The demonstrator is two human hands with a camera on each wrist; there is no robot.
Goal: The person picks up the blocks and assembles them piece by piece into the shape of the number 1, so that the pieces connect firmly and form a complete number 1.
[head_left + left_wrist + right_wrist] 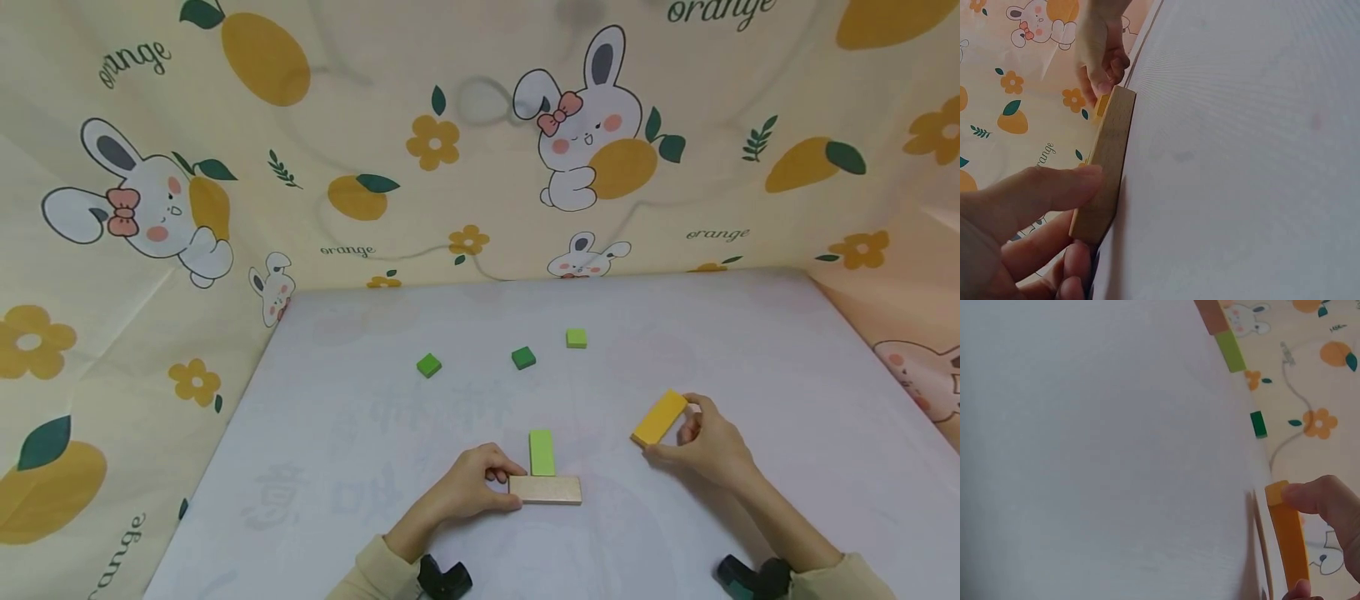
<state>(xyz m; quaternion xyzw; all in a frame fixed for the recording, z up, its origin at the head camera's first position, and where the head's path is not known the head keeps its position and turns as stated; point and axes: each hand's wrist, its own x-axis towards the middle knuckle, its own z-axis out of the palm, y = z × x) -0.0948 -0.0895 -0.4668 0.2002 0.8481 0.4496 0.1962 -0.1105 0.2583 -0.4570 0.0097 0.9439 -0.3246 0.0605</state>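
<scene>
A plain wooden block lies crosswise at the front middle of the white table. My left hand pinches its left end between thumb and fingers, as the left wrist view also shows on the wooden block. Behind it, end-on against its far side, is a light green block. To the right, my right hand holds a yellow block by its ends, tilted diagonally. In the right wrist view the thumb presses one end of the yellow block.
Farther back on the white table lie three small green cubes: one at left, a darker one and a lighter one. A cloth with rabbits and oranges hangs behind the table.
</scene>
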